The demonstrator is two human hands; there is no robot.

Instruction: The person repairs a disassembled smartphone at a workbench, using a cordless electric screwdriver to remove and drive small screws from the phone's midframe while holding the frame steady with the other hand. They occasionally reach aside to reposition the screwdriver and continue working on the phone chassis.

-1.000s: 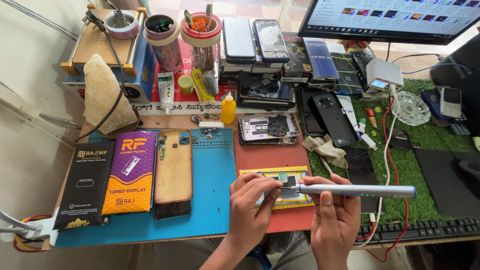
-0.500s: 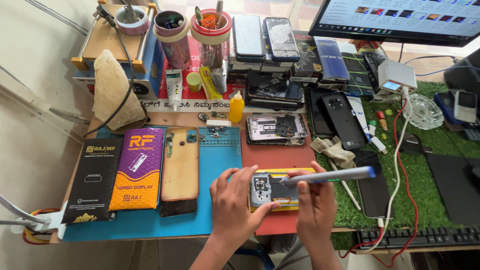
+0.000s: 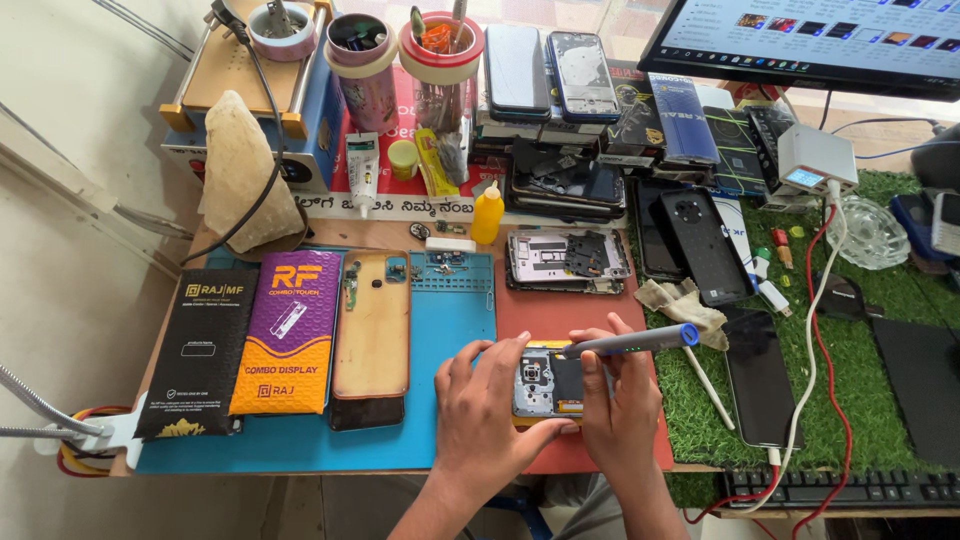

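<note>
Blue mat (image 3: 455, 330), grey screwdriver (image 3: 630, 343), yellow bottle (image 3: 486, 215)

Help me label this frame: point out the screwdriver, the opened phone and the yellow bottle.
screwdriver (image 3: 630, 342), head view, middle of its grey barrel.
opened phone (image 3: 535, 383), head view, exposed inner board.
yellow bottle (image 3: 486, 218), head view, its body.
</note>
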